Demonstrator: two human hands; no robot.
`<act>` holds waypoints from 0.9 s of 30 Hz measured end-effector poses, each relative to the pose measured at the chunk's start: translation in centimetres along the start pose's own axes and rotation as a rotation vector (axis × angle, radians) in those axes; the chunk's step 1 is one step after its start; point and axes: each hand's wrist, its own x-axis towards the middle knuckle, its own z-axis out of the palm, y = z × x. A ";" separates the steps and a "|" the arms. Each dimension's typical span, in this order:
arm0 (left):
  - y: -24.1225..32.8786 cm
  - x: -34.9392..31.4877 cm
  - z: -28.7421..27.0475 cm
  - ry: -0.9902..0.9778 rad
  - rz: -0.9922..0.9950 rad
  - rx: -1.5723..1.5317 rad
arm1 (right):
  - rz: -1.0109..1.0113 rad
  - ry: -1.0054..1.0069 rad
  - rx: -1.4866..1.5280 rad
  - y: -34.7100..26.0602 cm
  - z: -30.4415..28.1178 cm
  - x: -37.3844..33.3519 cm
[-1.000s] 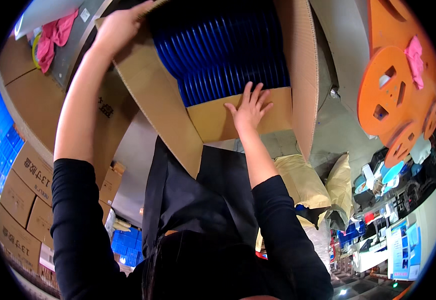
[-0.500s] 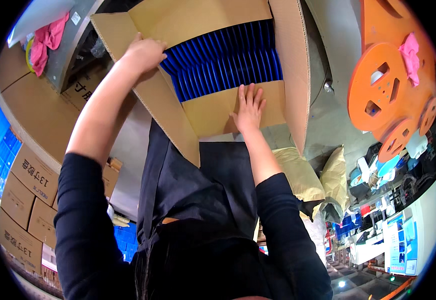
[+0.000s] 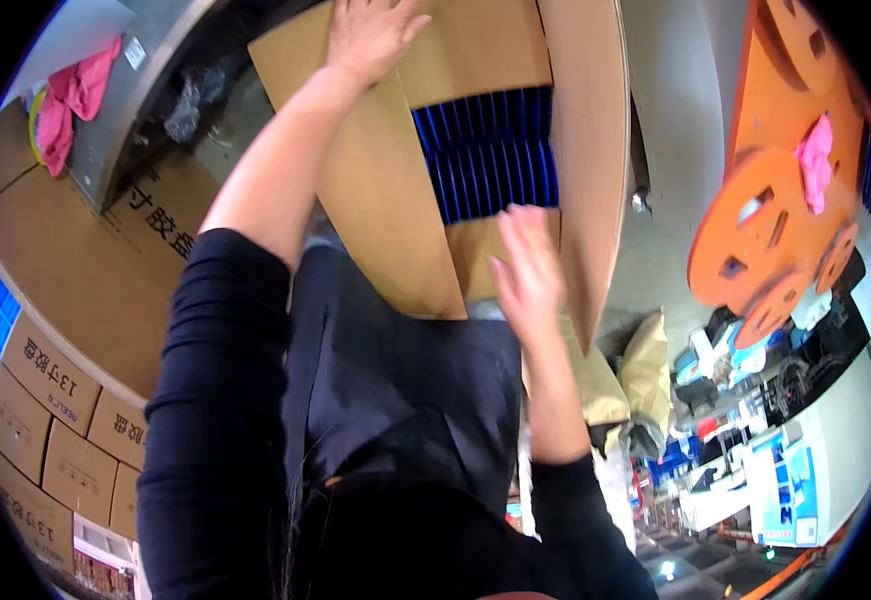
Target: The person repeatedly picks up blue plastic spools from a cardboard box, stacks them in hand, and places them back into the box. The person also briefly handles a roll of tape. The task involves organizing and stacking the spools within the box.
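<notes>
In front of me stands a cardboard box (image 3: 586,150) with its top flaps up. Inside it a row of thin blue discs (image 3: 491,155) is packed on edge. My left hand (image 3: 371,38) lies on the left flap (image 3: 371,190), which leans inward over part of the discs; its fingers are stretched out. Over the near flap (image 3: 476,260) my right hand (image 3: 531,270) is raised, blurred by motion, fingers extended and nothing held. Whether it touches the cardboard I cannot tell.
Stacked cardboard boxes (image 3: 81,465) stand at the left, below a large brown cardboard surface (image 3: 76,255). A pink cloth (image 3: 74,100) hangs at the upper left. Orange machine wheels (image 3: 746,225) rise at the right. Tan sacks (image 3: 644,375) stand beyond my right forearm.
My left hand has pushed the left flap inward and moved up and right, so fewer discs show. My right hand has drawn slightly back and right from the near flap.
</notes>
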 end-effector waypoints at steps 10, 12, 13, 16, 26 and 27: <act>-4.0 4.4 0.6 -0.269 -0.350 -0.233 | 0.248 -0.031 0.390 -1.9 -2.8 12.3; -5.5 3.4 -0.4 -0.203 -0.471 -0.431 | 0.183 -0.081 -0.104 -1.7 3.8 9.9; -5.8 2.8 -0.6 -0.183 -0.503 -0.508 | 0.150 -0.060 -0.181 -1.0 6.6 8.6; -4.7 1.6 -1.8 -0.275 -0.477 -0.426 | 0.215 -0.119 -0.295 -0.1 9.8 8.1; -6.8 -4.2 0.5 -0.014 -0.256 -0.331 | -0.130 0.089 -0.368 -0.3 6.5 18.2; -7.1 -4.5 0.7 -0.015 -0.258 -0.342 | -0.345 0.293 -0.373 -2.7 4.4 24.4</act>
